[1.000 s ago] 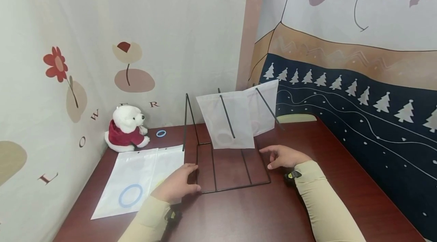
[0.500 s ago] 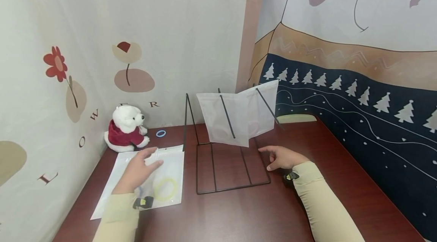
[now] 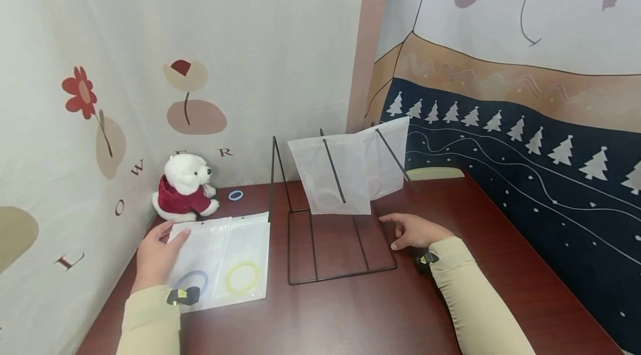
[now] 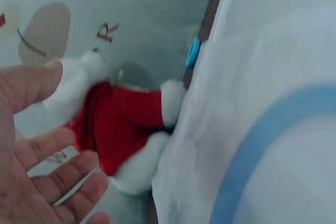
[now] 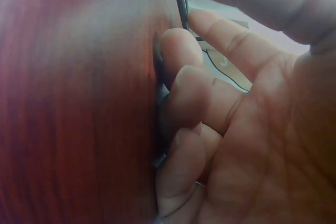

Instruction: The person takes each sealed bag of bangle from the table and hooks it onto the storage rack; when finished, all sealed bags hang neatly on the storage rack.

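Blue-ring bag: 3 o'clock from my left hand, fingers loosely spread; white, flat.
Black wire rack: 9 o'clock from my right hand, index straight against it.

The rack looks metal, the bags plastic, the table glossy wood.

Black rack, white bags, blue and yellow rings

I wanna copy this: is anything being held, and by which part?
The left grip holds nothing. The right grip is at the black rack's side bar, but whether it holds on can't be told.
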Demonstrator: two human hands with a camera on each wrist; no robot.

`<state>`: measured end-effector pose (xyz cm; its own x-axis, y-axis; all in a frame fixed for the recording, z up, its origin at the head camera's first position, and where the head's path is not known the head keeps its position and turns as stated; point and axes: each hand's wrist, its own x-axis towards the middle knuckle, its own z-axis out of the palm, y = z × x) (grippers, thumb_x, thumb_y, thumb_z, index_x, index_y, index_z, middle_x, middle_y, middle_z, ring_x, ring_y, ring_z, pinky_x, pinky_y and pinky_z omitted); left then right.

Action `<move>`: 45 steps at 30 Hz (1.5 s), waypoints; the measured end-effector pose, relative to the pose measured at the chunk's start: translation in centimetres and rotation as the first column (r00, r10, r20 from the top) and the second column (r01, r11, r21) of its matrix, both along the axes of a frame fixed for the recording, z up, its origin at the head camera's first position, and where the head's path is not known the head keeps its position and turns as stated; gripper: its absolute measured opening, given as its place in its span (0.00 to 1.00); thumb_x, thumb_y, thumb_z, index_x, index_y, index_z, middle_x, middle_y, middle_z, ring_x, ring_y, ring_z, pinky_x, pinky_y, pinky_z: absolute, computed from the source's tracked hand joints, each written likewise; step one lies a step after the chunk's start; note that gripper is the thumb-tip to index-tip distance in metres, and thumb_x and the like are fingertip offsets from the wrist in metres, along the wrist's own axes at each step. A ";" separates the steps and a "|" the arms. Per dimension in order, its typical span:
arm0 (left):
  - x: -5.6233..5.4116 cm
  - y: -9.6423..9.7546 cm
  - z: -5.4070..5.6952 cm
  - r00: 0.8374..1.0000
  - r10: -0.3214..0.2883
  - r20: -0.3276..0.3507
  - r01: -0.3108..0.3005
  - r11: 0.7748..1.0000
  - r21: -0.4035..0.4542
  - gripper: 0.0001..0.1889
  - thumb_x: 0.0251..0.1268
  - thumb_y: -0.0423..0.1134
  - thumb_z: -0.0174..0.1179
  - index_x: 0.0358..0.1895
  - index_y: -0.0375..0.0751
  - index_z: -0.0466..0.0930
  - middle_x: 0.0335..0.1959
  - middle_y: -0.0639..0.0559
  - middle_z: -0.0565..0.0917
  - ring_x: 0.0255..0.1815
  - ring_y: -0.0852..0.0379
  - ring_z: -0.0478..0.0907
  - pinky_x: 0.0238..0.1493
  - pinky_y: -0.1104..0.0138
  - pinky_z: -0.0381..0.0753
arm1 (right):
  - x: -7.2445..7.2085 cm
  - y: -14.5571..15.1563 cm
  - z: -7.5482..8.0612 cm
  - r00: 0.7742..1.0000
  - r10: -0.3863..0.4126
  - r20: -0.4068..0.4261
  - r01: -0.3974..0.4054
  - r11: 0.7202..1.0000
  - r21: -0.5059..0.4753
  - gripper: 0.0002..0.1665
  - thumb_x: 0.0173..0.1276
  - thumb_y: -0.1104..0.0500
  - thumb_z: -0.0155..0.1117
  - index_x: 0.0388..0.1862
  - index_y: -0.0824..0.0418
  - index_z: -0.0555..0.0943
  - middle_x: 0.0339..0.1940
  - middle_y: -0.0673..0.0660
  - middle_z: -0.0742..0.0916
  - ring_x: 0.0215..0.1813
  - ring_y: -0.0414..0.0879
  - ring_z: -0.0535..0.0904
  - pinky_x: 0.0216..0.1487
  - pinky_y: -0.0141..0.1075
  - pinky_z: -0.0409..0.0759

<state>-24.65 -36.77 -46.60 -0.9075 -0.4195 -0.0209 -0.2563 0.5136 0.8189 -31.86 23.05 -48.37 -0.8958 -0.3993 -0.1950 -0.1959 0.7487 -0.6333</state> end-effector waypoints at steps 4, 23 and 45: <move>0.2 -1.3 -0.2 0.997 0.066 0.046 -0.069 0.996 0.054 0.48 0.77 0.61 0.58 0.85 0.35 0.49 0.83 0.27 0.56 0.82 0.27 0.55 0.78 0.36 0.63 | 0.0 0.1 -0.1 1.000 -0.005 -0.001 0.005 1.000 0.002 0.44 0.59 0.66 0.78 0.75 0.51 0.76 0.34 0.55 0.80 0.37 0.49 0.75 0.32 0.39 0.77; 0.9 -4.3 -1.0 0.953 -0.023 0.303 0.037 0.999 -0.040 0.59 0.73 0.64 0.60 0.83 0.24 0.36 0.78 0.15 0.50 0.78 0.17 0.51 0.77 0.30 0.58 | -0.1 0.3 -0.1 1.000 0.024 0.004 -0.024 0.999 -0.030 0.42 0.62 0.57 0.80 0.76 0.55 0.76 0.31 0.53 0.81 0.34 0.47 0.76 0.33 0.39 0.76; 0.7 -3.4 -1.2 0.902 -0.078 0.424 0.182 0.961 -0.210 0.52 0.68 0.57 0.66 0.81 0.27 0.49 0.73 0.15 0.59 0.69 0.13 0.59 0.63 0.21 0.58 | -0.1 0.3 -0.2 1.000 -0.001 0.007 0.001 1.000 -0.028 0.42 0.61 0.56 0.81 0.75 0.52 0.77 0.34 0.54 0.82 0.38 0.48 0.77 0.34 0.41 0.77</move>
<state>-23.93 -40.18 -47.80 -0.8869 -0.3374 -0.3156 -0.4580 0.7317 0.5048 -31.91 23.31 -48.56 -0.8948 -0.4039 -0.1905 -0.1904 0.7309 -0.6554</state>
